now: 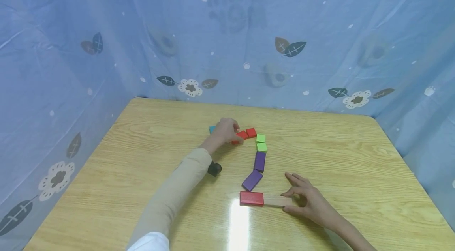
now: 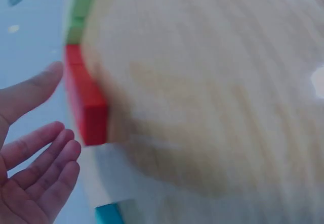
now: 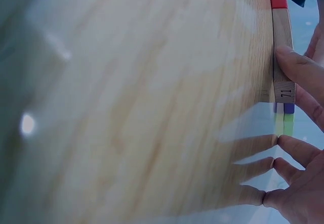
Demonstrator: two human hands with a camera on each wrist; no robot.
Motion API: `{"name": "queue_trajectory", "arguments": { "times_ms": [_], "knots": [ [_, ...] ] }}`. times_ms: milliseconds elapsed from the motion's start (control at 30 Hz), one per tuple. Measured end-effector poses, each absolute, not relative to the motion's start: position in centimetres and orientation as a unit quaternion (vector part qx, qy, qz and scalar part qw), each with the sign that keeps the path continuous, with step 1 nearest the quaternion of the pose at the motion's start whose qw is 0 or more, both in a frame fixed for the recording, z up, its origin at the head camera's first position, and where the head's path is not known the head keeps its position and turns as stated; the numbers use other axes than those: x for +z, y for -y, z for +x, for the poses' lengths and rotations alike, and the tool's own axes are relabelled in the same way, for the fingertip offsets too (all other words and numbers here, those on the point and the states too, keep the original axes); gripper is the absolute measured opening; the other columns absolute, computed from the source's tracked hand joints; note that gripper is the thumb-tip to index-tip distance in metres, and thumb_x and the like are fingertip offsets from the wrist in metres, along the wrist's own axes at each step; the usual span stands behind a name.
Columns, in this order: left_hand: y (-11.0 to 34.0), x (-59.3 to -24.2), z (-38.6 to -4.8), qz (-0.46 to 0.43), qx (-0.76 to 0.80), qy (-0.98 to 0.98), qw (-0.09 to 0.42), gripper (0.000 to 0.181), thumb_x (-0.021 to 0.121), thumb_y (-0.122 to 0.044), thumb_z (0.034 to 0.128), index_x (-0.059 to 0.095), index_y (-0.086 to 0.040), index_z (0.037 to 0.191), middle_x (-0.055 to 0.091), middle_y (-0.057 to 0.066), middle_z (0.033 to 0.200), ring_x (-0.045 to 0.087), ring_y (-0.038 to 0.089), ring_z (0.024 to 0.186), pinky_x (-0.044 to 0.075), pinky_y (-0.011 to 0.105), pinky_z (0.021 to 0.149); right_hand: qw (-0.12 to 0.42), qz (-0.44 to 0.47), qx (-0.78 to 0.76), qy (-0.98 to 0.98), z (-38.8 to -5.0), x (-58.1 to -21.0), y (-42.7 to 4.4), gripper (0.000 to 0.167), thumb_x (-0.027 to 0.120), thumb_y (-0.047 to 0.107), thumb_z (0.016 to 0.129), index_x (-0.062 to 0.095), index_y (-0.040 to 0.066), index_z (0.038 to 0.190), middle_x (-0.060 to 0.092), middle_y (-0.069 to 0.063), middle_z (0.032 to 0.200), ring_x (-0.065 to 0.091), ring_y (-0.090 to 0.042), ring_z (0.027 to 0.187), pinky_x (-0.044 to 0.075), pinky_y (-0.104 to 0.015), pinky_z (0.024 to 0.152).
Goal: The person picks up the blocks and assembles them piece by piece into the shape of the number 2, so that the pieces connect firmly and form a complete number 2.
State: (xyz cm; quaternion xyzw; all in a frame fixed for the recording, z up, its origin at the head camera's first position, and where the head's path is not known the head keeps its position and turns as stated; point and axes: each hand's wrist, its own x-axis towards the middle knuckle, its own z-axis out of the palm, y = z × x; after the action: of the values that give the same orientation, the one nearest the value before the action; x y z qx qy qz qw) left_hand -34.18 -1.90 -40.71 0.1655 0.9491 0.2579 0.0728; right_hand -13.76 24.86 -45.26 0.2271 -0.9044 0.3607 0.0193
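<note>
Toward the back of the table, my left hand (image 1: pixel 225 131) is beside a run of small red blocks (image 1: pixel 251 132). In the left wrist view its thumb and relaxed fingers (image 2: pixel 53 183) stand apart with nothing between them, close to the red blocks (image 2: pixel 93 110). A teal block (image 1: pixel 212 129) is partly hidden behind that hand. At the front right, my right hand (image 1: pixel 313 203) pinches a plain wooden block (image 1: pixel 275 200) between thumb and index finger, the other fingers spread. This wooden block lies end to end with a long red block (image 1: pixel 251 198).
Two light green blocks (image 1: pixel 261 147) and two purple blocks (image 1: pixel 252 180) continue the curved line between the red ones. A dark wrist camera (image 1: pixel 214 169) sits under the left forearm. A blue patterned curtain (image 1: pixel 234 45) hangs behind the wooden table (image 1: pixel 337 148).
</note>
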Motion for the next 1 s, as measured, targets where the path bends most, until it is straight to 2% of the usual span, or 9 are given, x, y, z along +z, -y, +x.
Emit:
{"name": "queue_trajectory", "arguments": {
  "times_ms": [233, 433, 600, 833, 1000],
  "knots": [
    [6.3, -39.3, -35.3, 0.193, 0.336, -0.922, 0.023, 0.038, 0.078, -0.014, 0.0801, 0.066, 0.003, 0.113, 0.067, 0.015, 0.111, 0.062, 0.027, 0.102, 0.051, 0.034, 0.089, 0.026, 0.229, 0.36, 0.904, -13.9, -45.2, -24.8, 0.02, 0.083, 0.026, 0.073, 0.072, 0.027, 0.089, 0.048, -0.026, 0.137, 0.036, -0.051, 0.127, 0.032, -0.075, 0.09],
    [10.5, -40.2, -36.2, 0.218, 0.367, -0.902, 0.061, 0.039, 0.074, -0.008, 0.0825, 0.064, 0.003, 0.119, 0.062, 0.016, 0.122, 0.055, 0.032, 0.115, 0.044, 0.04, 0.101, 0.022, 0.222, 0.361, 0.906, -13.8, -45.1, -24.7, 0.019, 0.083, 0.026, 0.073, 0.072, 0.027, 0.088, 0.048, -0.026, 0.137, 0.036, -0.051, 0.127, 0.031, -0.075, 0.091],
    [11.0, -41.5, -36.3, 0.186, 0.356, -0.912, 0.08, 0.046, 0.078, -0.013, 0.0794, 0.063, 0.002, 0.121, 0.062, 0.017, 0.122, 0.056, 0.032, 0.113, 0.046, 0.041, 0.099, 0.023, 0.22, 0.36, 0.907, -13.7, -45.2, -24.7, 0.02, 0.084, 0.027, 0.072, 0.071, 0.027, 0.087, 0.048, -0.025, 0.137, 0.036, -0.051, 0.127, 0.032, -0.075, 0.091],
    [10.2, -42.0, -36.4, 0.166, 0.32, -0.931, 0.057, 0.034, 0.079, -0.014, 0.079, 0.069, 0.0, 0.109, 0.068, 0.014, 0.11, 0.063, 0.027, 0.101, 0.051, 0.036, 0.09, 0.025, 0.223, 0.36, 0.906, -13.7, -45.2, -24.8, 0.02, 0.083, 0.027, 0.072, 0.071, 0.028, 0.088, 0.048, -0.024, 0.138, 0.036, -0.05, 0.127, 0.033, -0.075, 0.09],
    [10.2, -41.6, -36.3, 0.163, 0.309, -0.936, 0.051, 0.031, 0.079, -0.016, 0.0791, 0.071, -0.002, 0.105, 0.069, 0.013, 0.107, 0.063, 0.026, 0.1, 0.052, 0.035, 0.089, 0.02, 0.222, 0.361, 0.905, -13.8, -45.1, -24.8, 0.02, 0.083, 0.028, 0.073, 0.072, 0.027, 0.089, 0.048, -0.025, 0.138, 0.036, -0.051, 0.127, 0.033, -0.075, 0.09]
  ]
}}
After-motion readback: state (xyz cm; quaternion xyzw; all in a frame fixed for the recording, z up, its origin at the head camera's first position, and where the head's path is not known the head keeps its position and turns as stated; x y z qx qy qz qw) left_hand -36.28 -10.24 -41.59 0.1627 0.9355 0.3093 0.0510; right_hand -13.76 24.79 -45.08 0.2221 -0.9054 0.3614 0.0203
